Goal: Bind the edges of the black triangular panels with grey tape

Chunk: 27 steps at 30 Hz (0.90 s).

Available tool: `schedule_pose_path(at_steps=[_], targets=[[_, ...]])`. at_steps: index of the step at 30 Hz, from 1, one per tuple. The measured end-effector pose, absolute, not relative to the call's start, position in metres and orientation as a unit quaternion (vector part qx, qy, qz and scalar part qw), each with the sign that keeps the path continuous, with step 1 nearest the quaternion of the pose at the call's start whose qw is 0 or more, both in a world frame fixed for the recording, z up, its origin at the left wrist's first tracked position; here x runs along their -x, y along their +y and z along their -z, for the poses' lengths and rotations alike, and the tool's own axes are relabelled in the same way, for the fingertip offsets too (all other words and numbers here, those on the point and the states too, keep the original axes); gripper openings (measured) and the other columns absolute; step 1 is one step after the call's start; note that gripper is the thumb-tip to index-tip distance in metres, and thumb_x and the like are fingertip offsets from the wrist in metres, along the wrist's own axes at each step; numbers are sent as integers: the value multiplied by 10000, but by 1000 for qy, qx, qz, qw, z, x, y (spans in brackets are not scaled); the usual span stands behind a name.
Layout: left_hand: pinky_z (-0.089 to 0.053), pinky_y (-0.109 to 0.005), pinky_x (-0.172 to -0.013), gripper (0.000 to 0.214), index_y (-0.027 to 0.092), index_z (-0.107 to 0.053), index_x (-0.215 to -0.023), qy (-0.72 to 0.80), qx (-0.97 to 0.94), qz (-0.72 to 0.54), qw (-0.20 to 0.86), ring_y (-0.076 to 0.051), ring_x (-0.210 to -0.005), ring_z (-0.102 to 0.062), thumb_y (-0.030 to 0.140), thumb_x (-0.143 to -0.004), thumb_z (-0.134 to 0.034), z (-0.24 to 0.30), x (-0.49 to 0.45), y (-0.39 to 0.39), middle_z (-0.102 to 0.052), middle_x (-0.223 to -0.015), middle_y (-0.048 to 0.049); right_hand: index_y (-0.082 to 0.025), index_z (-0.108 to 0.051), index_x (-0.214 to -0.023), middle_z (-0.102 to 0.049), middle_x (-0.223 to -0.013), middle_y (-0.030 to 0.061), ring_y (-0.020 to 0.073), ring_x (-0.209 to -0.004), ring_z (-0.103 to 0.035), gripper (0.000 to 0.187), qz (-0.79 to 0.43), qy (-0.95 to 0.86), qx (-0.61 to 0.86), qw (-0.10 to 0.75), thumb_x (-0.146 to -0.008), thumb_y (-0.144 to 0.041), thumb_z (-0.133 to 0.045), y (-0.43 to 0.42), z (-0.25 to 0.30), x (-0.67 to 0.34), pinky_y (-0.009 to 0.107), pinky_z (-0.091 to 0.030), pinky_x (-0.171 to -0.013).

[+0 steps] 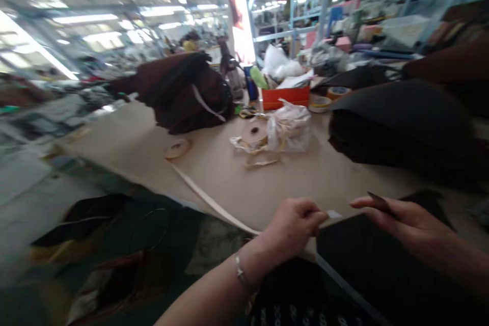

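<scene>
My left hand is closed in a pinch on the end of a pale tape, whose white tip pokes out past the fingers. The tape strip trails back across the table to a flat roll. My right hand holds a thin, dark, pointed tool; its exact kind is unclear. Beneath the right hand lies a black sheet of material, with a white strip along its left edge. The right forearm and hand cover part of the sheet.
On the brown-covered table are a tape roll beside a plastic bag, and an orange box. A dark material pile stands back left, black sheets right. Bags lie below the left edge.
</scene>
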<state>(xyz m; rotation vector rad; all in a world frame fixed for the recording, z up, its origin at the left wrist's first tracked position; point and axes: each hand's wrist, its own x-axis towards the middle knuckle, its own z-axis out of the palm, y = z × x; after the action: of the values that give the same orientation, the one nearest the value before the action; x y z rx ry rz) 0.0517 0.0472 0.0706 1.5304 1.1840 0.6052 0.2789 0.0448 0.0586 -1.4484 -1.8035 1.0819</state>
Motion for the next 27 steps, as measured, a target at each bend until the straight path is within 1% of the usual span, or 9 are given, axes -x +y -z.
schedule_pose_path(at_steps=[3, 6, 11, 14, 17, 20, 22, 25, 27], targets=[[-316, -162, -487, 263, 136, -559, -610, 470, -636, -280, 544, -83, -490, -410, 251, -845, -542, -69, -55, 49, -491, -519, 42, -178, -650, -1006, -585, -705, 25, 131, -586, -503, 388, -482, -614, 561, 276, -783, -487, -575, 35, -71, -282, 249, -388, -545], [-322, -173, -493, 268, 142, -561, -596, 469, -643, -277, 538, -93, -494, -421, 302, -810, -536, -69, -60, 44, -498, -513, 31, -149, -623, -971, -494, -628, -23, 82, -534, -403, 351, -547, -573, 538, 287, -747, -419, -619, 34, -73, -270, 214, -323, -509], [-316, -200, -500, 294, 148, -540, -580, 492, -662, -260, 502, -109, -513, -423, 356, -786, -513, -63, -66, 42, -488, -522, 17, -147, -577, -855, -486, -656, -28, 82, -594, -400, 251, -572, -569, 513, 293, -753, -371, -628, 33, -68, -262, 209, -323, -554], [-315, -214, -517, 307, 150, -545, -602, 488, -674, -246, 498, -120, -542, -438, 382, -797, -496, -59, -68, 43, -498, -547, 9, -146, -534, -754, -446, -638, -37, 76, -593, -369, 144, -570, -585, 495, 297, -779, -282, -575, 35, -63, -260, 208, -307, -560], [-307, -212, -520, 313, 150, -533, -617, 483, -684, -231, 496, -119, -546, -421, 388, -809, -469, -57, -70, 43, -476, -553, 14, -155, -484, -719, -383, -611, -50, 72, -567, -309, 103, -563, -599, 486, 296, -792, -223, -508, 33, -62, -259, 208, -268, -527], [-284, -201, -502, 334, 156, -489, -580, 487, -709, -209, 465, -110, -516, -370, 388, -815, -448, -57, -69, 44, -409, -525, 32, -164, -446, -711, -341, -605, -54, 72, -557, -281, 110, -554, -601, 489, 304, -801, -219, -478, 29, -64, -266, 209, -248, -511], [-280, -194, -490, 350, 160, -486, -573, 482, -730, -195, 443, -109, -505, -366, 399, -827, -445, -54, -64, 45, -398, -518, 35, -166, -420, -697, -324, -603, -54, 69, -553, -273, 128, -540, -590, 507, 322, -798, -228, -471, 28, -64, -284, 205, -244, -508], [-313, -182, -489, 354, 173, -533, -616, 459, -755, -175, 434, -115, -514, -406, 426, -853, -462, -45, -53, 46, -445, -539, 29, -174, -396, -709, -301, -605, -61, 61, -525, -256, 170, -496, -558, 563, 355, -785, -296, -488, 30, -60, -333, 193, -234, -485], [-344, -173, -494, 359, 184, -556, -638, 446, -755, -156, 455, -118, -518, -435, 454, -859, -472, -36, -46, 41, -482, -551, 23, -187, -376, -730, -290, -591, -70, 56, -485, -242, 218, -457, -516, 628, 361, -768, -371, -488, 36, -54, -374, 190, -216, -450]])
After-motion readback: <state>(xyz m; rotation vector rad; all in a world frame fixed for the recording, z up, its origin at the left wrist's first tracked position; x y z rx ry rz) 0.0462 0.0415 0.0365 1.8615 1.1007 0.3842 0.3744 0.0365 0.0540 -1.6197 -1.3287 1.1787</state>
